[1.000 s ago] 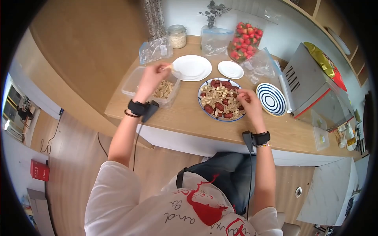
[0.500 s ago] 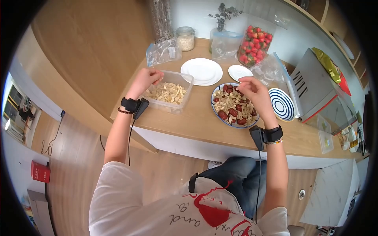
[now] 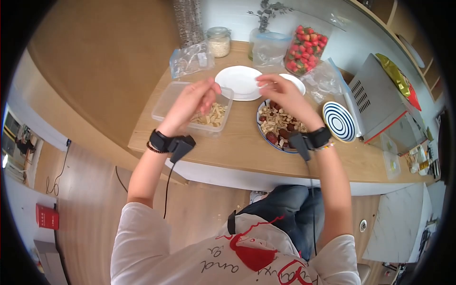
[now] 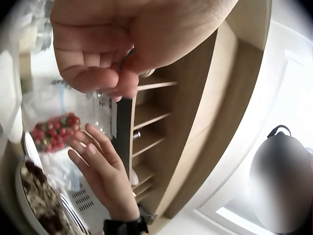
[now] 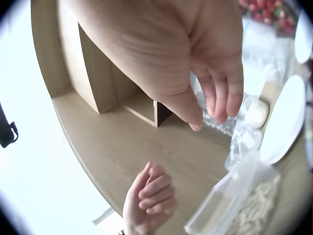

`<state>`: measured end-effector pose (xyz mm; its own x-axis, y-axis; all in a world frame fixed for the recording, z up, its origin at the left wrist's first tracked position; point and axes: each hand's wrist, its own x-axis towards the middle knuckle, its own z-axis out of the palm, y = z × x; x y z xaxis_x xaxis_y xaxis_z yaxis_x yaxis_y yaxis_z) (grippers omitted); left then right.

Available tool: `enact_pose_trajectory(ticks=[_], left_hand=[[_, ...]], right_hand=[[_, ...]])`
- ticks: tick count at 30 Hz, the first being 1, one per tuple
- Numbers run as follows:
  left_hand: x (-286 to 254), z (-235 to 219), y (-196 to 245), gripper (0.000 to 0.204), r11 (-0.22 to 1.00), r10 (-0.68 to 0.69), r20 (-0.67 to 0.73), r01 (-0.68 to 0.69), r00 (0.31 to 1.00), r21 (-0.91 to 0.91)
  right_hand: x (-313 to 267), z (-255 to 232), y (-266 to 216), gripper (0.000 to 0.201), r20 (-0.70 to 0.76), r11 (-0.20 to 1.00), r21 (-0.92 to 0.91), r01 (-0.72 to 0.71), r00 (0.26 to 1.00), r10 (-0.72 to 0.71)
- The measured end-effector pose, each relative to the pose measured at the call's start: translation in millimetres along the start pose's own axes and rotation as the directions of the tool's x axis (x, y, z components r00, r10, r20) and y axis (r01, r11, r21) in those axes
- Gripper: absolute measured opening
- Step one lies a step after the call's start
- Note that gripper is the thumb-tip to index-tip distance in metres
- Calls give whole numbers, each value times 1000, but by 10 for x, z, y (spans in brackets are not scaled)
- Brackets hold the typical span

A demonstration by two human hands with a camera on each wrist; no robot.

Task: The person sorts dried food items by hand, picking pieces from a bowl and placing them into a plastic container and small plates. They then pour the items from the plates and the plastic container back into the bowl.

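Left hand, left of centre in the head frame, appears over the clear tub of pale slices; fingers curled inward, contents of the grip cannot be told. Right hand, upper centre, fingers parted from the thumb. Blue-rimmed dish of dates and pale pieces stands right of centre, partly hidden by the right wrist.
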<state>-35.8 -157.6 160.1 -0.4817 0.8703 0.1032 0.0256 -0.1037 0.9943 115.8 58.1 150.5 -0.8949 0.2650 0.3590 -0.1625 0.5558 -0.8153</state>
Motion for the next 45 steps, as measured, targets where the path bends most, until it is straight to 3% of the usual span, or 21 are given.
enact_pose_trajectory(ticks=[1,3,6,8,9,10,11,14,18,20,24,27,28,30,32,34,36,39,40,44,45], left_hand=[[31,105,-43,31,995,-45,57,50,997,-90],[106,306,-119,32,953,-118,169,160,978,-257],[395,679,-283,34,869,-30,300,173,954,-463],[603,861,-498,35,758,-5,224,150,974,-634],[688,931,-625,35,692,-2,186,136,983,-709],[757,1061,-766,37,779,44,9,-29,999,-626],[780,1097,-828,38,778,26,-15,-29,1000,-627],[813,1073,-924,40,782,-10,-93,-50,996,-621],[766,1059,-1082,40,723,42,-97,-97,994,-684],[739,1048,-1133,40,718,25,-20,-32,999,-695],[700,998,-1172,41,776,42,76,15,996,-631],[702,961,-1189,39,789,47,81,13,996,-614],[703,953,-1210,39,782,51,65,1,997,-624],[705,893,-1297,36,755,49,73,11,996,-656],[735,867,-1343,34,698,-49,18,47,999,-715],[772,848,-1394,30,686,-79,-17,42,997,-727],[797,870,-1398,30,698,-117,-55,43,992,-715],[844,885,-1407,29,727,-139,-85,43,987,-685],[856,889,-1413,28,739,-144,-90,47,985,-672],[856,935,-1423,27,795,-176,-147,52,973,-604],[858,936,-1430,27,801,-182,-151,57,972,-597]], right_hand=[[-77,-175,75,30,-28,995,-49,-85,996,84],[-218,-471,201,29,-103,989,-114,-91,991,80],[-391,-627,284,24,-177,958,-190,-213,968,180],[-460,-637,380,21,-152,934,-262,-242,966,207],[-489,-596,406,19,-98,902,-394,-179,983,152],[-515,-601,441,18,-42,843,-526,-112,993,106],[-523,-555,454,17,23,771,-636,-39,997,69],[-507,-481,390,16,22,849,-527,22,1000,-13],[-482,-392,510,21,68,801,-597,47,998,-8],[-450,-374,579,22,114,724,-682,101,993,-31],[-427,-386,582,16,130,728,-680,87,992,3],[-436,-423,534,15,91,801,-595,70,996,-19],[-437,-476,534,15,80,796,-590,138,990,-112],[-495,-563,401,13,-72,893,-444,-79,996,52],[-568,-669,389,14,-151,924,-272,-268,960,234],[-654,-776,561,17,-162,941,87,-327,927,337],[-713,-858,651,20,-125,793,493,-357,873,471],[-752,-921,842,18,-61,377,916,-138,881,469],[-768,-965,924,18,26,249,959,-136,917,399],[-709,-910,905,26,155,136,961,-240,877,454],[-712,-890,897,28,178,155,947,-280,863,472]])
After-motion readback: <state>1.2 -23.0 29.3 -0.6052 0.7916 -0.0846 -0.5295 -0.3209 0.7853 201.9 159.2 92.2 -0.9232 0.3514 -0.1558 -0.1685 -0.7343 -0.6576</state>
